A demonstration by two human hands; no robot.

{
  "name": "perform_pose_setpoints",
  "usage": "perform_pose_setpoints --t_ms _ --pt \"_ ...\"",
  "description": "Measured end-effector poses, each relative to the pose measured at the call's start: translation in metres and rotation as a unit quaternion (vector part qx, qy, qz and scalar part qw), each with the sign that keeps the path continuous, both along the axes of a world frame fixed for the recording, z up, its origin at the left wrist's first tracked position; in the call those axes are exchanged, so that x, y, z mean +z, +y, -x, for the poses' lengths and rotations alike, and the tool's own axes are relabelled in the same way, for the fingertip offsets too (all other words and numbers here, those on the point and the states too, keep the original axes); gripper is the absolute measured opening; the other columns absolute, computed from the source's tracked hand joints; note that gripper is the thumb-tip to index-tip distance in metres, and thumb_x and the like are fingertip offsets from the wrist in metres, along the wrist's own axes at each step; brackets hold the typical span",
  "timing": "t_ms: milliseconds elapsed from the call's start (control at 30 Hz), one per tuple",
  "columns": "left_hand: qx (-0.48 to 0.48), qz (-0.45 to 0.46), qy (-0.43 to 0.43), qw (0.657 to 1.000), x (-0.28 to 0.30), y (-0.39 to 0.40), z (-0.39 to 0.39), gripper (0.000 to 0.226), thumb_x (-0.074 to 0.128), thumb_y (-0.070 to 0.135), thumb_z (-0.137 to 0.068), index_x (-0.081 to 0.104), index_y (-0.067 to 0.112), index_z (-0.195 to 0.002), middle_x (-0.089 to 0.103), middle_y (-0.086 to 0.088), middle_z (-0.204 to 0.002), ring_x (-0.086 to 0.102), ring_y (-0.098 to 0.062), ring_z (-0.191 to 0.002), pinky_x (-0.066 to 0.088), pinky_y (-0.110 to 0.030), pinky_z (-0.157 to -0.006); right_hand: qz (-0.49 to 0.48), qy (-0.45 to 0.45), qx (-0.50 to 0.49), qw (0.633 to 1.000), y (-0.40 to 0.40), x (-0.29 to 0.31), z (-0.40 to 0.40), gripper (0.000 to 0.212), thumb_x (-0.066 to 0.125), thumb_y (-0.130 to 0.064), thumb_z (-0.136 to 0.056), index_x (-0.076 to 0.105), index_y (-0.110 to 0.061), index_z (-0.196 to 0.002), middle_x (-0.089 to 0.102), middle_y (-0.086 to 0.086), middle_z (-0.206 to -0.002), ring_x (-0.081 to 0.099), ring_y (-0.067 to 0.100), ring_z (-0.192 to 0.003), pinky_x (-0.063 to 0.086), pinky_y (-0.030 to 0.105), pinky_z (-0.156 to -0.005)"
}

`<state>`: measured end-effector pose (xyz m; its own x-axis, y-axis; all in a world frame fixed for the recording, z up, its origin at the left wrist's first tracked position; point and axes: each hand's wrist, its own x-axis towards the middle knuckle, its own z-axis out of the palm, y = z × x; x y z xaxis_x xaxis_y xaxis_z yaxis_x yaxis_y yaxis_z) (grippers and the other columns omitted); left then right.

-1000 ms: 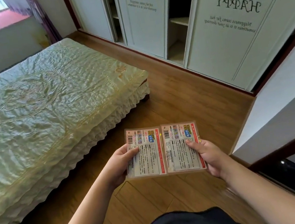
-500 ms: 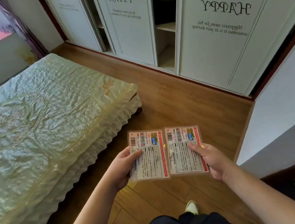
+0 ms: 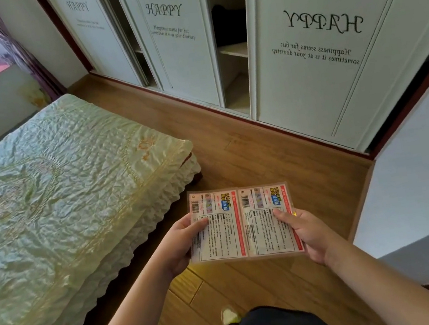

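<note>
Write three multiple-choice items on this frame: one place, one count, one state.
1. Where does the bed lie from the packet sheet? A to its left; B to its right; C beneath it.
2. How many barcodes does the sheet show? A one; B two; C four.
3. The sheet is: A lying on the floor; B held by both hands; C held by one hand.
Key: 1 A, the bed fills the left side. 2 B, one barcode tops each panel. 3 B, the left hand and right hand each pinch a side.
</note>
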<state>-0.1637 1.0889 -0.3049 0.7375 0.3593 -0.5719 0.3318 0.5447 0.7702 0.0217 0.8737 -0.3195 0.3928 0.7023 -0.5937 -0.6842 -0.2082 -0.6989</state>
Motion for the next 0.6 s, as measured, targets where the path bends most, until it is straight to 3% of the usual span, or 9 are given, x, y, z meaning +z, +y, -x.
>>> perform_pose_setpoints --t_ms 300,600 --pt "-0.014 -0.009 -0.007 1.0 -0.012 0.068 -0.072 0.027 0.054 0.016 -0.1 0.061 0.009 -0.125 0.075 -0.023 -0.115 0.075 -0.035 -0.098 0.064 -0.04 -0.07 0.011 -0.029 -0.016 0.999 0.061 -0.002 -0.068 0.025 0.058 -0.021 -0.097 0.066 -0.006 -0.116 0.079 0.015 -0.099 0.078 0.028 -0.086 0.062 0.034 -0.059" --pt "-0.029 -0.024 -0.014 0.999 -0.002 0.169 -0.141 0.024 0.051 0.014 -0.102 0.062 0.008 -0.123 0.076 -0.02 -0.114 0.072 -0.039 -0.105 0.062 -0.047 -0.083 0.022 -0.042 -0.021 0.999 0.162 0.004 -0.126 0.024 0.059 -0.022 -0.096 0.068 -0.007 -0.112 0.079 0.015 -0.098 0.077 0.029 -0.084 0.062 0.035 -0.058"
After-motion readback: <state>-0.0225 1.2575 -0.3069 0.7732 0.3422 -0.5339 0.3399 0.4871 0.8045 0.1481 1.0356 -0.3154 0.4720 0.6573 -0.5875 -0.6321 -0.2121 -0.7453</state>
